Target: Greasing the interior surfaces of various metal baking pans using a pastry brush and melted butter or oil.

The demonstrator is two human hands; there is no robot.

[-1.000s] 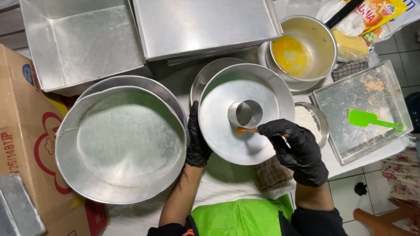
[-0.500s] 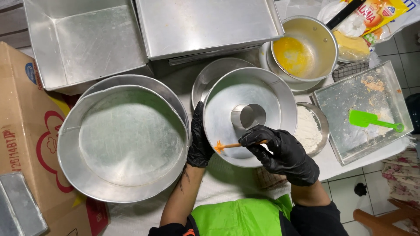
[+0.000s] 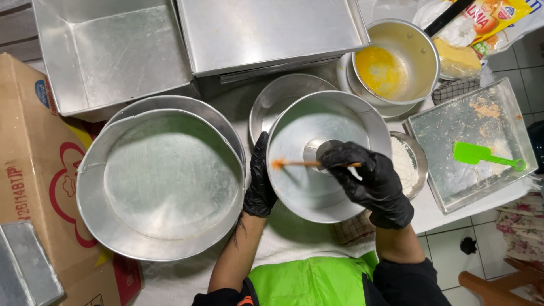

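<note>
a shiny round tube pan (image 3: 317, 170) with a central funnel sits near the table's middle, gripped at its left rim by the gloved left hand (image 3: 259, 184). an orange brush (image 3: 294, 164) is pinched in the closed right hand (image 3: 371, 181); its bristles have been swept further left than before.

counter (image 3: 181, 277) is packed: big round pan (image 3: 161, 181) left, tube pan (image 3: 323, 164) in the middle, square tins (image 3: 113, 54) up top, pot of yellow melted stuff (image 3: 396, 62), flat tray (image 3: 476, 144) with a green spatula (image 3: 481, 154) on the right
</note>
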